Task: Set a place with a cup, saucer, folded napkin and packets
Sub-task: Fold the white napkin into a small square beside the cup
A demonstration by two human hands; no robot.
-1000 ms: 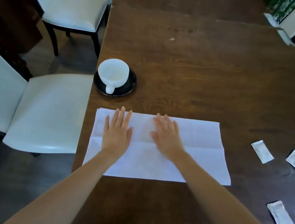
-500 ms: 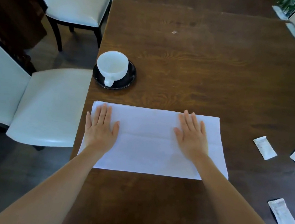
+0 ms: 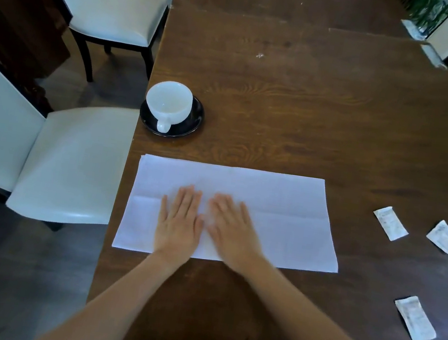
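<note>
A white napkin (image 3: 283,207) lies flat on the brown table, folded into a long rectangle with a crease along its middle. My left hand (image 3: 179,222) and my right hand (image 3: 230,228) rest palm down side by side on its lower middle, fingers spread, holding nothing. A white cup (image 3: 169,101) stands upright on a black saucer (image 3: 193,121) beyond the napkin's left end, handle towards me. Three white packets lie to the right: one (image 3: 389,227), a second (image 3: 444,237) and a third (image 3: 414,323) nearer me.
The wooden table (image 3: 299,99) has its left edge just beside the napkin and saucer. Two white chairs (image 3: 74,160) (image 3: 118,13) stand along that left side. A seam crosses the table at the back. Window frame and greenery sit at the far right.
Both hands slid from the napkin's two ends inward to its middle, and lower on it. Before that they had moved outward from the centre. The napkin, cup and packets stayed put.
</note>
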